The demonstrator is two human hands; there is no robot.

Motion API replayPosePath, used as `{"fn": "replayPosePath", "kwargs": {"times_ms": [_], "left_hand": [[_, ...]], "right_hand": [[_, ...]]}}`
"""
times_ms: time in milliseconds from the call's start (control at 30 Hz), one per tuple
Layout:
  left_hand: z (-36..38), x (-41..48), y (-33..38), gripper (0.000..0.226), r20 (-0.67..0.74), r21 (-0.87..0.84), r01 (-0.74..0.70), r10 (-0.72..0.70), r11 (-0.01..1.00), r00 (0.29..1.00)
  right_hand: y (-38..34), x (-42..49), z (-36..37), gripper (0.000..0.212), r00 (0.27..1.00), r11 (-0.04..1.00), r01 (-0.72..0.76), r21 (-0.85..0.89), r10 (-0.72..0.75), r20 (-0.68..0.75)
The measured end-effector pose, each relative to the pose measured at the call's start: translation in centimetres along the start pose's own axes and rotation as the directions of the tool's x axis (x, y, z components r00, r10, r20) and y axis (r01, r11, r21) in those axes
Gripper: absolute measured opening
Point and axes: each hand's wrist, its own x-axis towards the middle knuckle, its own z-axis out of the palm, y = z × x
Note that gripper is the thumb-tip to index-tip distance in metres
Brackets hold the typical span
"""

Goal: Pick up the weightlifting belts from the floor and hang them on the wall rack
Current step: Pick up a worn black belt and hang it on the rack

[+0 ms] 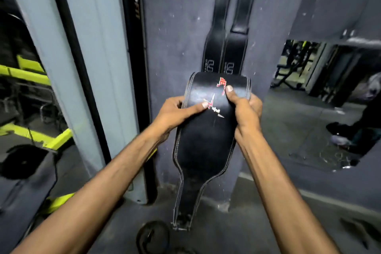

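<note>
Now the left hand (pixel 175 113) and the right hand (pixel 244 109) both clasp a black belt (pixel 204 146) before the grey wall (pixel 177 27); two belts (pixel 228 27), probably on a rack, hang above.

A dusty grey wall pillar (pixel 177 33) rises directly beyond the hands, with a pale grey column (pixel 97 64) and a black upright bar (pixel 132 27) to their left. Further left stands yellow-green gym equipment (pixel 31 76) above a dark weight plate (pixel 22 161). To the right of the hands a wall mirror (pixel 321 80) reflects a dim gym, and below them lies grey concrete floor (pixel 237 231).
</note>
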Motion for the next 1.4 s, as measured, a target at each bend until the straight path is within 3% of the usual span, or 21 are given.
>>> {"fn": "replayPosePath", "kwargs": {"times_ms": [200,267,367,467,533,600,667,733,867,1033,1133,1233,1300,1400], "left_hand": [[-1.1,-4.1,2.5,0.067,-0.104,0.034,-0.124,0.127,0.992,0.986],[-1.5,-5.3,3.1,0.062,-0.105,0.006,-0.139,0.138,0.99,0.985],[-2.8,-6.6,3.0,0.04,0.067,0.108,-0.193,0.187,0.975,0.98],[-4.6,-7.8,3.3,0.031,0.214,0.175,-0.182,0.143,0.968,0.966],[-5.7,-7.8,5.9,0.033,0.259,0.113,-0.17,0.136,0.979,0.956],[-6.2,-7.0,10.3,0.031,0.29,-0.082,-0.136,0.154,0.987,0.945],[-6.2,-6.1,15.4,0.047,0.339,-0.245,-0.075,0.158,0.967,0.927],[-5.5,-5.6,20.0,0.039,0.352,-0.334,-0.02,0.144,0.942,0.925],[-4.6,-4.4,24.3,0.023,0.272,-0.433,0.033,0.096,0.901,0.957],[-3.9,-3.5,23.3,0.028,0.204,-0.392,-0.085,0.176,0.916,0.963],[-3.2,-3.3,23.0,0.018,0.194,-0.373,-0.15,0.235,0.916,0.952],[-3.1,-3.3,23.2,0.003,0.14,-0.346,-0.226,0.288,0.911,0.947],[-3.3,-3.3,23.3,0.004,0.112,-0.334,-0.265,0.318,0.904,0.941],[-3.7,-3.2,23.2,0.004,0.075,-0.316,-0.319,0.359,0.893,0.93]], "right_hand": [[-8.8,-1.6,3.3,0.015,0.984,0.984,0.176,0.037,-0.176,0.0],[-10.7,-2.3,4.1,0.017,0.977,0.977,0.211,0.042,-0.212,0.009],[-13.7,-3.5,5.0,0.016,0.964,0.964,0.265,0.039,-0.265,0.007],[-16.1,-4.3,5.4,0.025,0.95,0.948,0.314,0.05,-0.313,-0.014],[-17.3,-4.7,5.3,0.035,0.941,0.938,0.339,0.067,-0.338,-0.021],[-18.3,-5.0,5.5,0.032,0.937,0.934,0.349,0.077,-0.35,0.0],[-19.1,-5.8,6.0,0.031,0.932,0.929,0.359,0.089,-0.363,0.027],[-19.8,-6.5,6.6,0.035,0.923,0.923,0.375,0.088,-0.38,0.053],[-20.2,-7.4,6.5,0.026,0.913,0.922,0.386,-0.007,-0.381,0.143],[-17.5,-9.0,3.3,0.05,0.862,0.882,0.466,-0.068,-0.435,0.261],[-12.3,-10.4,0.8,0.062,0.879,0.919,0.39,-0.065,-0.35,0.324],[-7.7,-11.6,-1.1,0.051,0.894,0.938,0.303,-0.171,-0.218,0.391],[-7.3,-11.3,-1.9,0.042,0.869,0.915,0.309,-0.261,-0.161,0.467],[-10.1,-9.4,-1.5,0.047,0.862,0.927,0.267,-0.263,-0.108,0.494]]}}
